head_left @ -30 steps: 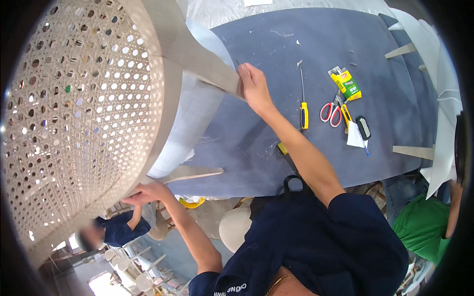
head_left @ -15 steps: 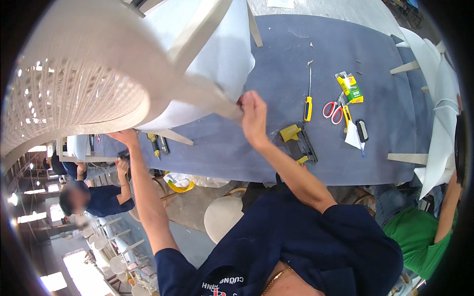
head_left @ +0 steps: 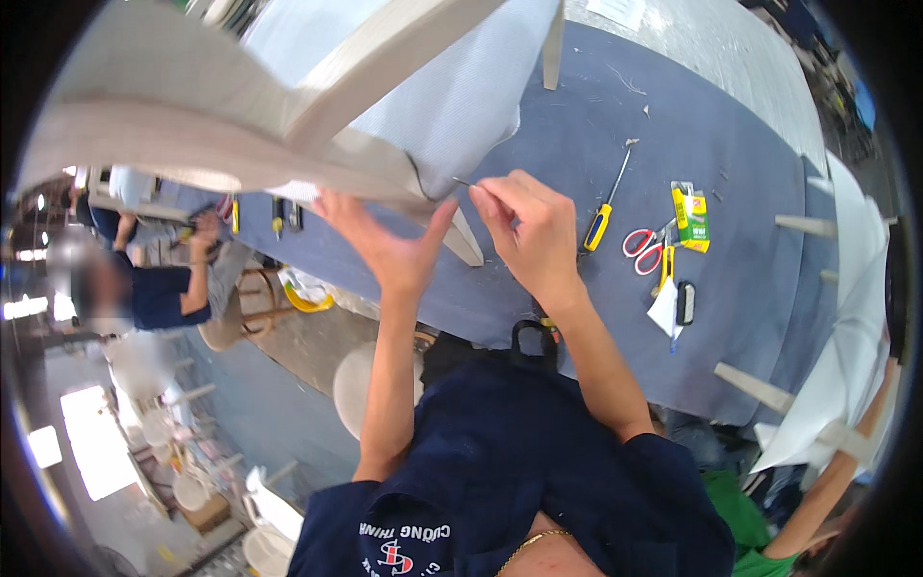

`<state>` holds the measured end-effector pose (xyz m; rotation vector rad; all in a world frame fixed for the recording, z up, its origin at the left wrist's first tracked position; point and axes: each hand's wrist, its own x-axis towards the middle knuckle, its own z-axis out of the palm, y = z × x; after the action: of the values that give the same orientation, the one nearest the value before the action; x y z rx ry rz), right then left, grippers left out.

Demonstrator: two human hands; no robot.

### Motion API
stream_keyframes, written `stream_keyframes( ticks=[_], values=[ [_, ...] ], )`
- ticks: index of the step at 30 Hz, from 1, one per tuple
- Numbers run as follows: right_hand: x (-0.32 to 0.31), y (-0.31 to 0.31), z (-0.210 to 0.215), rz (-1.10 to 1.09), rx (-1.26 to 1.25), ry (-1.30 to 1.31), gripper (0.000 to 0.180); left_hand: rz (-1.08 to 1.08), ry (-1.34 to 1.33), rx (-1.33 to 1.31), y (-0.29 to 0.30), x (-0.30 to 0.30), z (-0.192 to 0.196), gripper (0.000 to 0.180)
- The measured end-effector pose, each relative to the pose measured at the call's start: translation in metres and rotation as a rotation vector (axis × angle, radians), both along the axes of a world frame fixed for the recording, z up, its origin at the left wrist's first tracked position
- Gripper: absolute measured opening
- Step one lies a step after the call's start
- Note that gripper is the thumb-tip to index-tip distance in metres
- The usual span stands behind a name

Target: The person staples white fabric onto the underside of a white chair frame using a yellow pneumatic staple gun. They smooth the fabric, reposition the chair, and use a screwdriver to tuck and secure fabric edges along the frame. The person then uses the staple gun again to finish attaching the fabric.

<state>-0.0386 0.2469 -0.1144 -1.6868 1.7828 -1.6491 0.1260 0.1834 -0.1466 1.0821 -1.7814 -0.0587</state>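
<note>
Now, from the head view, the pale chair frame (head_left: 288, 144) has swung higher and closer than a moment ago, its woven panel gone from sight. The left hand (head_left: 385, 240) props the frame's edge, fingers spread flat. The right hand (head_left: 529, 226) has left the frame and pinches a thin pin (head_left: 463, 181) at the corner, above the blue table (head_left: 740, 327).

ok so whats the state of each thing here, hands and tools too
left hand: open, palm against the chair frame
right hand: fingers pinched at the frame's edge
chair frame: tilted, held up above the table
screwdriver: lying flat
scissors: lying flat, blades hidden
</note>
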Motion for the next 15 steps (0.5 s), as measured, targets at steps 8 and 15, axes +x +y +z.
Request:
stream_keyframes(
  ticks=[8, 15],
  values=[
    [-0.010, -0.026, 0.034, 0.047, 0.002, 0.568, 0.020, 0.024, 0.061, 0.079, -0.018, -0.009, 0.002, 0.116],
    [0.000, -0.017, 0.046, -0.023, 0.115, 0.771, 0.016, -0.031, 0.138, 0.070, -0.018, -0.012, 0.002, 0.112]
  ],
)
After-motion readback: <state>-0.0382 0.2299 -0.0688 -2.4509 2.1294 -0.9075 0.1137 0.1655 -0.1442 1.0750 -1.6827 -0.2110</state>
